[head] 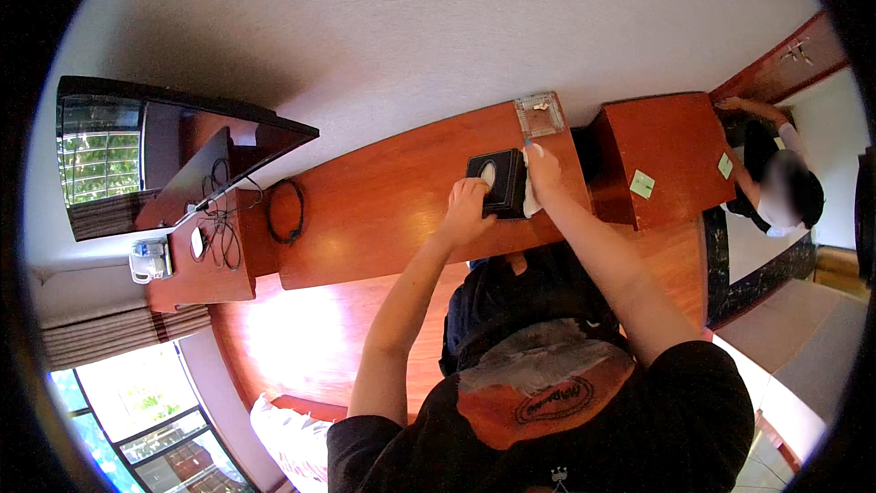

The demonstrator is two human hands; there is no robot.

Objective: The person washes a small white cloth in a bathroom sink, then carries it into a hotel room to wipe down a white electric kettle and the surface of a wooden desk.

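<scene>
A black tissue box [506, 168] with an oval opening stands on a long reddish-brown wooden desk [383, 178], a white tissue [488, 175] showing in the opening. The fingers of my left hand [469, 207] grip the near left edge of the box. On the other side, my right hand [545, 170] holds a white cloth [531, 197] against the box's right side. Just beyond that hand, near the desk's far right corner, lies a clear glass ashtray [537, 124] with a small pale item in it.
A wall-mounted television [164, 150] juts out at left, above tangled black cables [222, 239] and a coiled cable [284, 212]. An electric kettle [147, 260] stands farther left. At right, a wooden cabinet [664, 144] bears green cards [642, 184]; another person [780, 185] is beside it.
</scene>
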